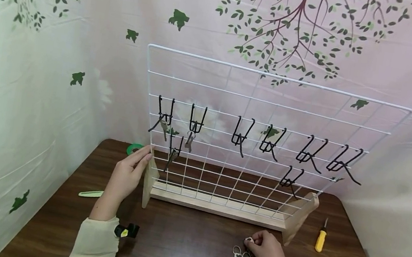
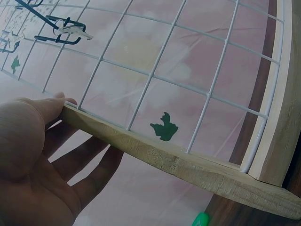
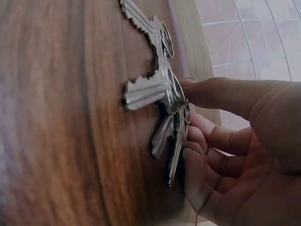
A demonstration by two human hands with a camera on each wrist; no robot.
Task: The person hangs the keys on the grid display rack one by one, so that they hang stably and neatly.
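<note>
Right hand at the keys, left hand steadying the rack.

I see my right hand (image 1: 271,256) pinching at the keys (image 3: 162,101) lying flat on the table (image 1: 181,248) before the wire rack (image 1: 250,152); they look light, stiff, slippery, best taken by the heads. My left hand (image 2: 33,155) lies with fingers straight along the rack's wooden foot (image 2: 188,165).

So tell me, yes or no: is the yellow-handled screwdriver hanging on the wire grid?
No, the yellow-handled screwdriver lies flat on the table, right of the wire grid.
</note>
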